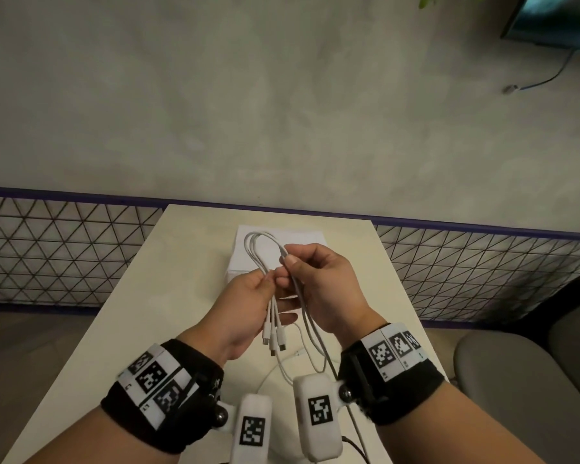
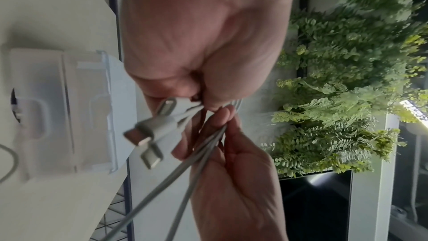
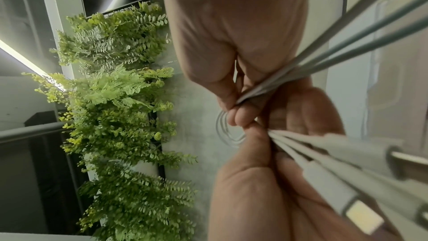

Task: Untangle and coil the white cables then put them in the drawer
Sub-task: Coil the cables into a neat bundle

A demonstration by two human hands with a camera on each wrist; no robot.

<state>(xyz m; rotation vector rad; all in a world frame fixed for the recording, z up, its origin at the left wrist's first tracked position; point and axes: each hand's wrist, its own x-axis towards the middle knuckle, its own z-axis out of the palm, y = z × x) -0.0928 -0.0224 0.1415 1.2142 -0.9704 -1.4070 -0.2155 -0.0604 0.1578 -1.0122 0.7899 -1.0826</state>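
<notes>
Above table [image 1: 188, 279]: left hand [image 1: 245, 306], right hand [image 1: 329, 283] fingers both pinch looped white cables [image 1: 260, 249].

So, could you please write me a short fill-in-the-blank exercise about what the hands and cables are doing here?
1. Both hands hold a bundle of ____ cables.
2. The left hand pinches the bundle just above its dangling ____.
3. The cable loop arches over a white ____ on the table.
4. The right hand holds the bundle with thumb and ____.

Missing words: white; plugs; box; fingers
</notes>
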